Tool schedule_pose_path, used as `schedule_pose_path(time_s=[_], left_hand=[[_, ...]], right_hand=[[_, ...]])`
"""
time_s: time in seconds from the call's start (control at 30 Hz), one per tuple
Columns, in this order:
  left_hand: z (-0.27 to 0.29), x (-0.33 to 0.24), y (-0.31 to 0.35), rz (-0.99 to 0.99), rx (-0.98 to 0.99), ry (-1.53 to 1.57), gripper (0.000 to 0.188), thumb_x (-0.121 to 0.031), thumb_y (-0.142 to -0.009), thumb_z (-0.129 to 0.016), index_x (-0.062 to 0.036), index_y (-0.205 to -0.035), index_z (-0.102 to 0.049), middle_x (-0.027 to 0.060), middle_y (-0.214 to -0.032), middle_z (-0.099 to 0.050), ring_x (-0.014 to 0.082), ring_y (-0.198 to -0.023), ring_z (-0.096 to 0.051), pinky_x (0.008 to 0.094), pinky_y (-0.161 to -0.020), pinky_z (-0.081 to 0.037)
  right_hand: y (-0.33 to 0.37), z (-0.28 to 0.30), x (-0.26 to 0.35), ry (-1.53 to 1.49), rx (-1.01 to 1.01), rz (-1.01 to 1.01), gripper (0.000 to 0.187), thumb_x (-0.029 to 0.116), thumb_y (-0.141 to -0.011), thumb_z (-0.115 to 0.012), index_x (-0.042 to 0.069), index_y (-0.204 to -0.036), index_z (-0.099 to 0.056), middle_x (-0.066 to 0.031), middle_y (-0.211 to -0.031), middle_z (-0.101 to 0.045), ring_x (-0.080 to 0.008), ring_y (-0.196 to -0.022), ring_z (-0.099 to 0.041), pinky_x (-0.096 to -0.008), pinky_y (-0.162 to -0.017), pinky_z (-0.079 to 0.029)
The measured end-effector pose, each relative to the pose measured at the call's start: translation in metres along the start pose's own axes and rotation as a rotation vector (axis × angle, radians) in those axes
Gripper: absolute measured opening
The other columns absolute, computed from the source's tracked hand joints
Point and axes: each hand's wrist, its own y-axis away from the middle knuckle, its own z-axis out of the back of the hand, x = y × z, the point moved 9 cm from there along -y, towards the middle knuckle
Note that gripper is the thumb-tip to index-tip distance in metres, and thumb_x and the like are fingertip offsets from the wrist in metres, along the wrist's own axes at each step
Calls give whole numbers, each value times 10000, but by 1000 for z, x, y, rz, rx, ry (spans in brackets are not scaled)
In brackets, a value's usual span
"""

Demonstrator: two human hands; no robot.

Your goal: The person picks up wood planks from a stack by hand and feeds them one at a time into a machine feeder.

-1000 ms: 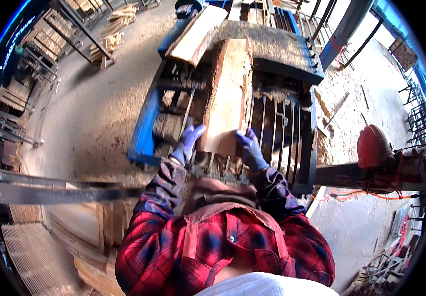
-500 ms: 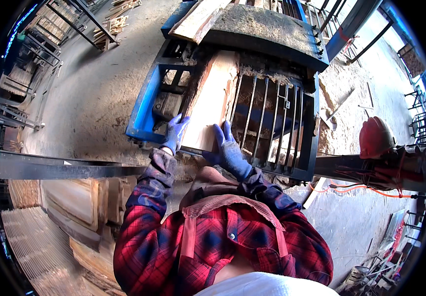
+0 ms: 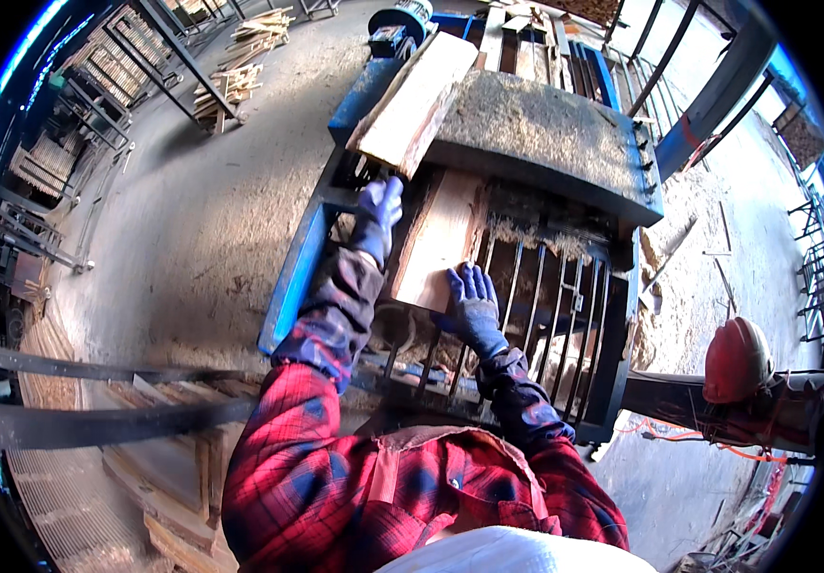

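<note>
A pale wooden board (image 3: pixel 436 244) with bark along its edges lies on the barred bed of a blue machine, its far end under the machine's cover. My right hand (image 3: pixel 477 310), in a blue-grey glove, rests with stretched fingers at the board's near right corner. A second bark-edged board (image 3: pixel 417 100) lies on top at the cover's left side. Just below that board's near end is my left hand (image 3: pixel 378 218), gloved in blue, its fingers reaching out. Whether its fingertips touch the wood I cannot tell.
Sawdust coats the machine cover (image 3: pixel 545 119). Dark bars (image 3: pixel 550 310) with gaps span the bed. A red helmet (image 3: pixel 738 361) sits on a beam at right. A curved dark metal rail (image 3: pixel 106 420) crosses at left, above stacked boards (image 3: pixel 159 477). An orange cable (image 3: pixel 689 435) runs at right.
My left hand has left the lower board's side and reached forward to the upper board's end. The lower board has slid farther under the cover. My right hand stays at its near end.
</note>
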Motion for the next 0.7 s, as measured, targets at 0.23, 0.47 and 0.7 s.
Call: schedule_pose_path(time_s=[0.23,0.47,0.7], left_hand=[[-59,-9,-38,176,76,268,349,-291,-842,-727,-188,-1158,-621,54,-1025,-654,276,-909,-655,496,-742,-595],[-36,88,217,674,259,286,249,-292,-856,-716,-115,-1022,-663,77,-895,-700,228,-784,-692,379,-741,-574],[21,33,287,-414,116,-760,491,-283,-860,-747,17,-1213,-585,101,-1122,-662,200,-984,-637,313,-897,-483]], right_hand=[[-62,10,-64,-924,47,-471,758,448,-788,-756,49,-1374,-488,-167,-1314,-583,-273,-1161,-593,-377,-1006,-451],[0,43,-40,-1842,-136,-636,288,370,-942,-612,82,-958,-626,15,-640,-564,-111,-491,-528,-262,-452,-407],[149,-1,12,-1802,-230,-661,315,267,-919,-664,39,-1132,-622,6,-899,-647,-98,-737,-585,-258,-635,-469]])
